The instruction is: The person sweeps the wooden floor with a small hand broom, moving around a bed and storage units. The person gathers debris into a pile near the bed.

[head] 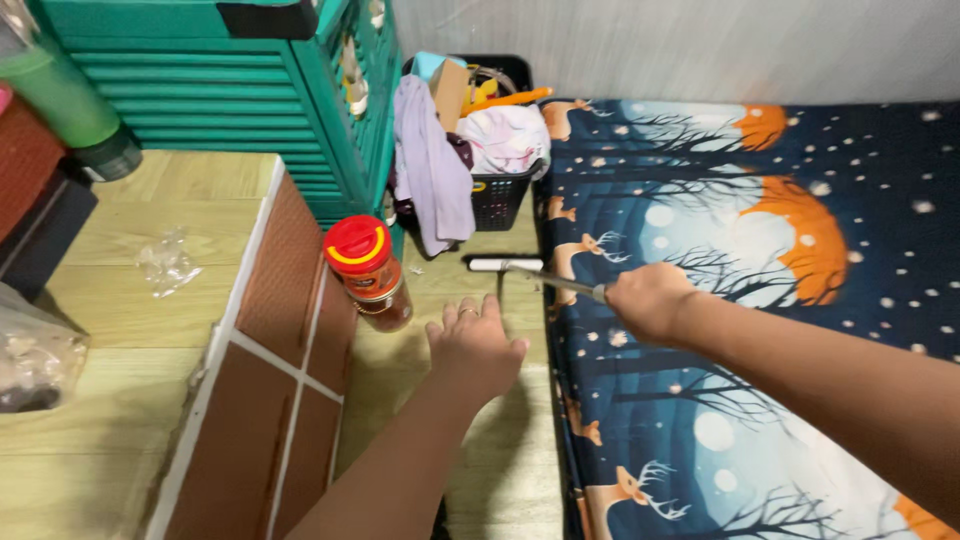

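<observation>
right hand (pixel 648 298) fisted around thin metal handle of lint roller (pixel 520 267), white head resting on wood floor (pixel 500 440) beside patterned mattress (pixel 760 300). left hand (pixel 476 345) open, fingers spread, holding nothing, near red-capped spice jar (pixel 368 272) against brick-pattern counter side (pixel 285 340).

You have one view only, from the camera on your head, tilted steeply down and forward over both forearms. It sits close: your left hand (pixel 475 345) and right hand (pixel 650 300) fill the middle of the frame. It faces the wall (pixel 700 45) ahead, with the green cabinet (pixel 200 90) upper left and the patterned mattress (pixel 780 300) running down the right.
</observation>
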